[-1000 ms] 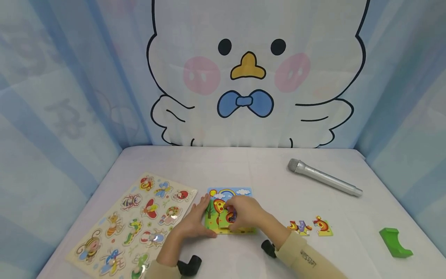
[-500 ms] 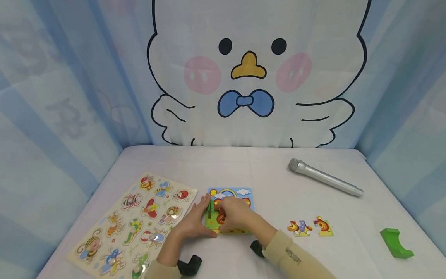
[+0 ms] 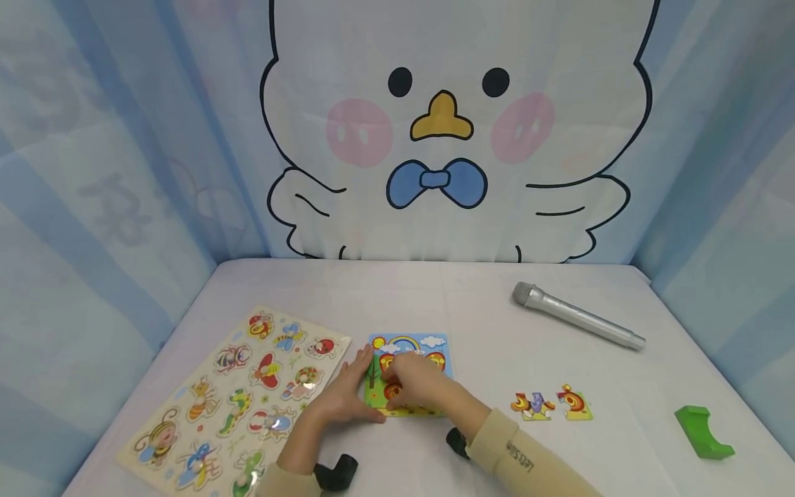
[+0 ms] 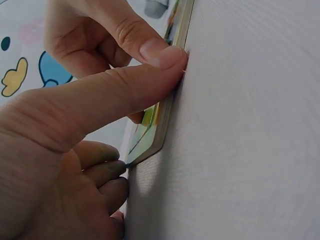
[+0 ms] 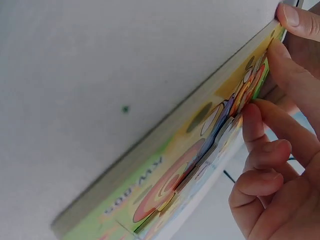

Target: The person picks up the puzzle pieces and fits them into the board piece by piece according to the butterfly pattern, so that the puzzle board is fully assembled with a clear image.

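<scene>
A small picture puzzle board [image 3: 438,342] with a sun, rainbow and clouds lies flat on the table between both hands. My left hand [image 3: 340,395] rests against its near left corner, thumb [image 4: 145,82] stretched along the near edge and index finger up the left side. Over the board, my right hand [image 3: 419,379] pinches a puzzle piece [image 5: 248,86] with an orange swirl between thumb and index finger, down at the picture. The right hand hides much of the board's middle. Two groups of loose puzzle pieces, one group [image 3: 533,406] and a swirl piece [image 3: 575,403], lie to the right.
A large sheet [image 3: 248,386] of insect pictures lies at the left, beside the left hand. At the back right is a silver microphone [image 3: 579,316]; a green arch-shaped block [image 3: 702,433] lies near the right edge. A patterned curtain [image 3: 435,235] stands behind the table.
My right hand has moved left and down with the swirl piece, from above the board to its left-middle part. The left hand has stayed in place.
</scene>
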### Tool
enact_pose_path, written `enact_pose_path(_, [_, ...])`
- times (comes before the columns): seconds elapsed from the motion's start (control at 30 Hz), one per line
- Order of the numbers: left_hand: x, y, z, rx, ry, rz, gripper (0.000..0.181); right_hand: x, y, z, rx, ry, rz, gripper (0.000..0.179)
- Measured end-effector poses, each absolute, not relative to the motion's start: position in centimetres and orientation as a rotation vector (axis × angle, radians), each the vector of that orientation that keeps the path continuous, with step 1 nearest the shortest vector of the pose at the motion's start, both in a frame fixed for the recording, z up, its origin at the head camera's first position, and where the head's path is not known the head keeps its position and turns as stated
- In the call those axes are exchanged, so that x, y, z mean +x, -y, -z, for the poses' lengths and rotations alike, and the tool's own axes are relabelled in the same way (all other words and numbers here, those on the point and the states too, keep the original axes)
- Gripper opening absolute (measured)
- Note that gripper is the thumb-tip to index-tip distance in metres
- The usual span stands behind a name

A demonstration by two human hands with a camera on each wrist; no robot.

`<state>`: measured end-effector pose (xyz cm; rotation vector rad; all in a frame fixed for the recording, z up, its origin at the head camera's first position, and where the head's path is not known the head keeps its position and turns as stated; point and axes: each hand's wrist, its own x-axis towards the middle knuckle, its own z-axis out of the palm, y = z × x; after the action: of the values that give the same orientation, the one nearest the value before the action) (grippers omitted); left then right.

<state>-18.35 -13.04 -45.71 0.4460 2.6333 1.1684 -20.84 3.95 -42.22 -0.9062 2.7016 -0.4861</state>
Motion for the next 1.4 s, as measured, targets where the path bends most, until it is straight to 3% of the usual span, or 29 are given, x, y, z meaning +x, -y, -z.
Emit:
enact_pose_path(0.53, [-18.4, 13.3, 45.9, 0.474, -2.624, -1.199, 0.112, -20.5, -4.9, 41.9, -0.821, -2.589, 0.675, 0.046])
enact_pose_path(1.13, [-18.6, 12.9, 45.6, 0.436, -2.618, -1.197, 0.113, -19.2, -10.1, 42.1, -1.008, -2.479, 1.021, 0.053])
enact_pose_path(1.4, [-18.4, 13.0, 45.7, 0.440, -2.629, -1.184, 0.114, -18.3, -12.9, 41.8, -0.939, -2.529, 1.012, 0.056])
